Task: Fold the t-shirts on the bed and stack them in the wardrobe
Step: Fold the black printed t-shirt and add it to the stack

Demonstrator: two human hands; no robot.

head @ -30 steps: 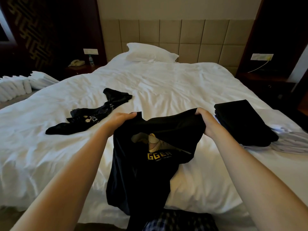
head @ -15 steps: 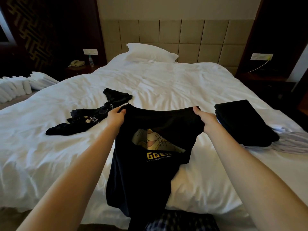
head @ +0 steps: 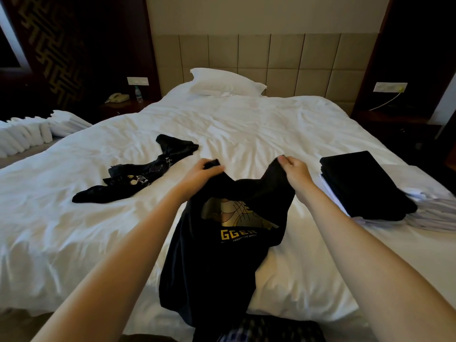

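L hand (head: 203,170) and R hand (head: 294,169) both grip the black tee (head: 222,262) at its top edge. Fingers are curled into the cloth, one hand per corner, w/ the fabric sagging in a dip btwn them. The tee's far end is lifted over the near-centre of the bed (head: 246,119). Its lower part trails down over the near edge of the mattress, onto some checked cloth (head: 259,332) at the very bottom. A gold graphic and yellow letters "GGER" face up, partly covered by a fold of the tee itself.

A 2nd black tee (head: 138,178) lies crumpled and unfolded on the sheet, left of the L hand and apart from the held one. On the right side of the bed, near the R hand but not touching it, a folded black stack (head: 357,186) sits on pale folded garments (head: 434,213).

Far end: white pillow (head: 224,82) against the padded beige headboard (head: 271,58). The far-left nightstand (head: 128,106) has a phone (head: 118,97) and a small bottle (head: 139,94). White rolled towels (head: 24,137) sit at the left edge, off the bed; can't tell what they rest on.
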